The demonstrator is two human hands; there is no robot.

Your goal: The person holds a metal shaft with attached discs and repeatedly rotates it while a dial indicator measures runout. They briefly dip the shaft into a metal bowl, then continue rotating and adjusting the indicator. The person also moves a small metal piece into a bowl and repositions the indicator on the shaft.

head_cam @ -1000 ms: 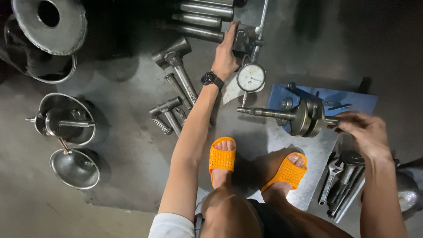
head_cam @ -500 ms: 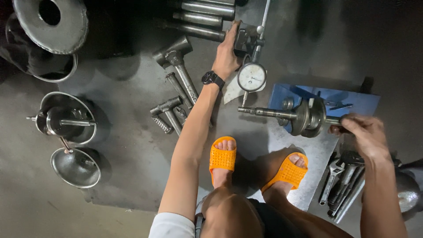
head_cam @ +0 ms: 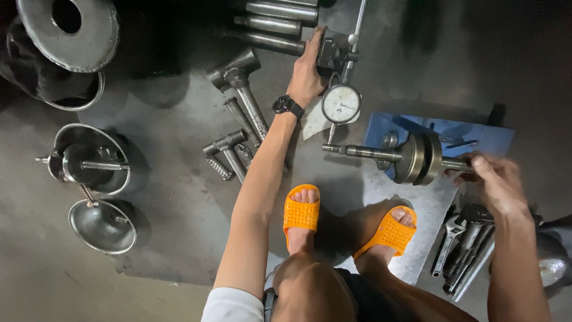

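Two hands are seen at work over a grey concrete floor (head_cam: 179,197), viewed from above past a pair of orange sandals (head_cam: 301,210). The left hand (head_cam: 308,71), a black watch (head_cam: 288,106) worn on its wrist, is closed over the dark base block (head_cam: 331,52) of a dial gauge stand, from which a thin rod rises to the top edge; the round white dial gauge (head_cam: 341,104) hangs just beside that wrist, its stem pointed down at the shaft below. The right hand (head_cam: 497,182) is curled loosely around the right end of a crankshaft (head_cam: 411,158), which is laid across a blue block (head_cam: 471,138), its left shaft end reaching out under the gauge. Containers are grouped at the left: a steel bowl (head_cam: 89,160) is filled by a dark round part with a thin spindle laid across it, while a smaller steel bowl (head_cam: 102,226) just below appears to hold only a small fitting near its rim. A large metal disc with a hole (head_cam: 68,27) is set at the upper left over a dark rimmed pan whose contents cannot be told. Several steel cylinders (head_cam: 271,25) are lined up at the top, hammer-like steel tools (head_cam: 241,89) are scattered near the forearm, and wrenches (head_cam: 462,250) are piled at the lower right.
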